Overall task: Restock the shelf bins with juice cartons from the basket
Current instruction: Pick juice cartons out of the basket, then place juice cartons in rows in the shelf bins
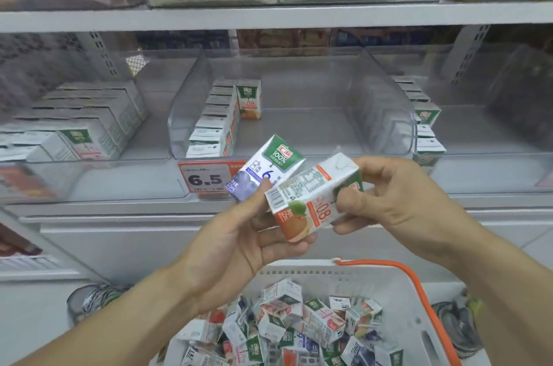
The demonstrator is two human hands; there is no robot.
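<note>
The price tag (209, 178) on the shelf edge just left of the left hand (236, 243) reads "6.5"; the blue carton (263, 168) that hand holds shows "100%" on its green top and a large "6" on its white face; the orange carton (311, 198) gripped between both hands, its far end in the right hand (398, 201), bears "08" lying sideways, beside a barcode and a table of print too small to read. Above and beyond the hands, an upright carton (249, 102) in the middle clear bin (389, 126) shows "100%" and "08"; other shelf labels are blurred.
</note>
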